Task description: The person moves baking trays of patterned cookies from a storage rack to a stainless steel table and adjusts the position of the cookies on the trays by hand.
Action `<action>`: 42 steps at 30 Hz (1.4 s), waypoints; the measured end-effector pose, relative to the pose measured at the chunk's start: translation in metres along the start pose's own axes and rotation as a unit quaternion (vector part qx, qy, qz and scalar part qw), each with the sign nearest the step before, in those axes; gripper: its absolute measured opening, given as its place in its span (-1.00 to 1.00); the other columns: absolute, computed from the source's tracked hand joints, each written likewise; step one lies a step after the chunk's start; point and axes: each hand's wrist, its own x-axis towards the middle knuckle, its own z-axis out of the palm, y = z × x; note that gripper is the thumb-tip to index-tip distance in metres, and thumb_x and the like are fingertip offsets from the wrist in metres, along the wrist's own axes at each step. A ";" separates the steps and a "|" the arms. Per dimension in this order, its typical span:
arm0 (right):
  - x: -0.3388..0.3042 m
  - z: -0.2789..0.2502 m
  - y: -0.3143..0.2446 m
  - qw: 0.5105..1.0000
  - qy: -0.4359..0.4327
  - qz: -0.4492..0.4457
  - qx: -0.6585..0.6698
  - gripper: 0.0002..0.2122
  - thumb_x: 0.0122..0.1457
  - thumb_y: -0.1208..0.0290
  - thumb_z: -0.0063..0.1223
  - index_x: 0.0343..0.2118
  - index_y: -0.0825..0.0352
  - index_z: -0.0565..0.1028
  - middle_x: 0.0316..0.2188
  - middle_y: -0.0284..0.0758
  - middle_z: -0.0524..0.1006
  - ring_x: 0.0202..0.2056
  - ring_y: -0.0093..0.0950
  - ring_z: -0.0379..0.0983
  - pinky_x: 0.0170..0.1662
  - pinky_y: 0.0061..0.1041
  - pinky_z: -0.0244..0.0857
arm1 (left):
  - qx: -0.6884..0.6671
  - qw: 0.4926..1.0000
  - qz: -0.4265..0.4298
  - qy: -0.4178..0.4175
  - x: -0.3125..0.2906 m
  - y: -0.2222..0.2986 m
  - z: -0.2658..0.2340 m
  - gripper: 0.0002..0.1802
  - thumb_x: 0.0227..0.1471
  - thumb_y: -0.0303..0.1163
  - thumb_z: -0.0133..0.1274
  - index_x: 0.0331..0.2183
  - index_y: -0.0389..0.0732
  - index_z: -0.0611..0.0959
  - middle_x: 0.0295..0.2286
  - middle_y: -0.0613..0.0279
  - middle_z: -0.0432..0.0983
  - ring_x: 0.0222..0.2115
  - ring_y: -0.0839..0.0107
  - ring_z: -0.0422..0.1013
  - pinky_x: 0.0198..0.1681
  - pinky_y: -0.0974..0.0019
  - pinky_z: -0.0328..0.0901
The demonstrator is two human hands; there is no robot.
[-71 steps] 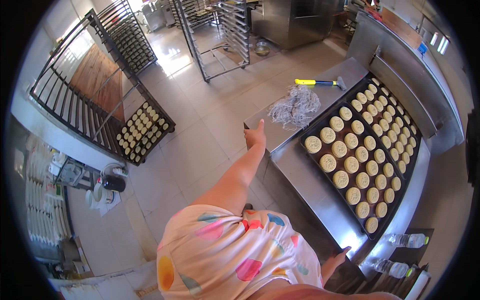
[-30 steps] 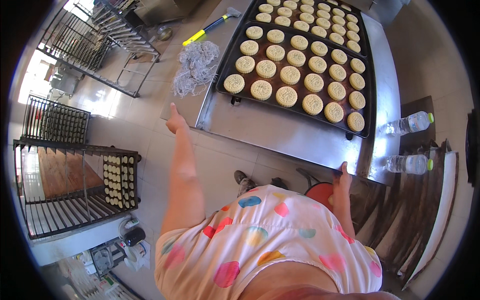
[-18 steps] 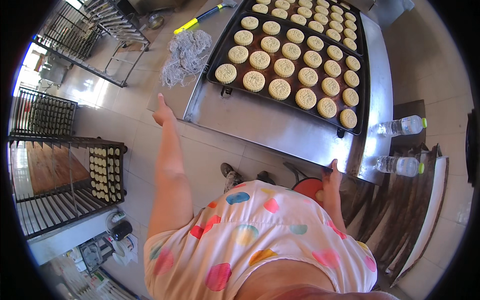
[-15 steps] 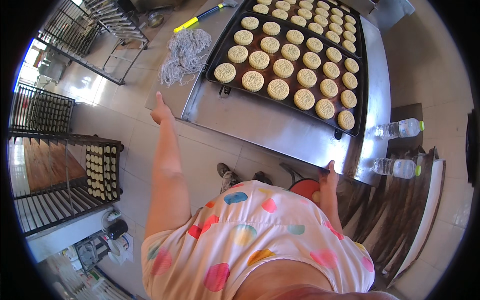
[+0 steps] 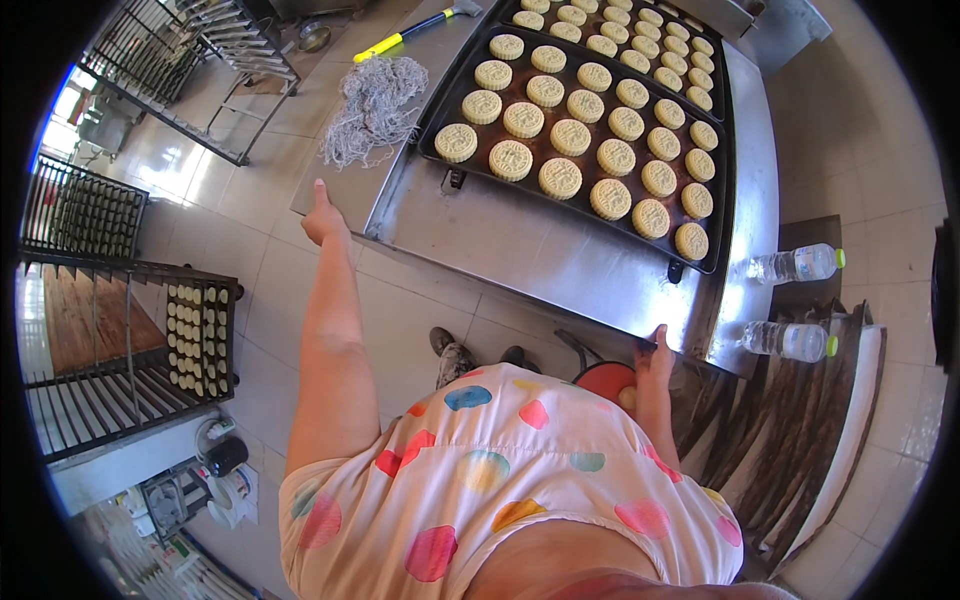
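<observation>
My left hand (image 5: 323, 220) is at the near left corner of a steel table (image 5: 490, 245), thumb laid along the top and fingers curled down by the edge, partly hidden. Farther right, my right hand (image 5: 656, 355) grips the near edge, its thumb upward and its other fingers mostly out of sight below. On the tabletop rests a black baking tray (image 5: 560, 205) with rows of round, pale, pattern-stamped mooncakes (image 5: 570, 137). A second tray of mooncakes (image 5: 646, 46) lies directly behind it. Neither hand touches the trays.
Left on the table lie a grey string bundle (image 5: 372, 110) and a hammer (image 5: 405, 36) with a yellow-black handle. Two clear bottles (image 5: 800, 263) with green caps are at the right. Racks (image 5: 130, 330) stand at left. A red round seat (image 5: 605, 380) is below the table edge.
The view has shifted slightly, so the trays and racks appear a little displaced. Both hands keep their places at the table edge, and the mooncakes stay as they were.
</observation>
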 end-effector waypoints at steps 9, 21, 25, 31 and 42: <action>0.002 0.001 0.003 1.000 0.022 0.000 0.012 -0.88 0.10 0.35 0.10 -0.40 0.27 0.46 -0.51 -0.42 0.42 -0.42 -0.47 0.34 -0.27 -0.22 0.32 | -0.001 1.000 0.011 0.008 0.008 -0.008 -0.001 -0.07 -0.33 0.26 0.18 -0.37 -0.59 0.51 -0.34 -0.22 0.49 -0.29 -0.01 0.43 -0.17 0.15 0.31; 0.016 -0.007 0.006 0.999 0.010 0.024 -0.027 -0.85 0.12 0.22 0.06 -0.40 0.17 0.45 -0.52 -0.43 0.37 -0.40 -0.39 0.31 -0.22 -0.14 0.25 | 0.047 0.999 -0.011 0.020 -0.006 0.003 -0.005 0.03 -0.41 0.35 0.15 -0.26 -0.53 0.45 -0.30 -0.21 0.48 -0.24 -0.01 0.43 -0.14 0.11 0.28; 0.045 -0.024 0.013 0.999 -0.013 0.051 -0.012 -0.75 0.11 0.10 0.04 -0.44 0.20 0.39 -0.38 -0.26 0.41 -0.27 -0.26 0.32 -0.14 -0.03 0.22 | 0.030 0.999 0.001 0.030 -0.008 0.002 -0.006 0.02 -0.41 0.33 0.16 -0.25 -0.53 0.44 -0.28 -0.21 0.47 -0.23 -0.01 0.42 -0.14 0.11 0.28; 0.030 -0.011 0.016 0.987 0.037 0.029 -0.151 -0.48 0.00 -0.10 0.08 -0.24 0.31 0.31 -0.38 -0.21 0.43 -0.44 -0.28 0.36 -0.43 -0.26 0.23 | 0.029 0.999 -0.020 0.031 -0.018 0.006 -0.016 0.07 -0.36 0.24 0.20 -0.07 -0.51 0.30 -0.18 -0.22 0.40 -0.17 -0.04 0.38 -0.10 0.09 0.27; -0.153 0.114 0.169 0.877 -0.345 0.164 -0.291 -0.66 0.12 0.22 0.02 -0.14 0.37 0.40 -0.21 -0.25 0.51 -0.15 -0.37 0.44 0.00 -0.32 0.23 | -0.101 0.969 0.172 -0.148 0.028 -0.064 -0.034 -0.09 -0.10 0.15 0.04 -0.02 -0.49 0.23 -0.05 -0.19 0.27 -0.09 0.05 0.34 -0.07 0.14 0.29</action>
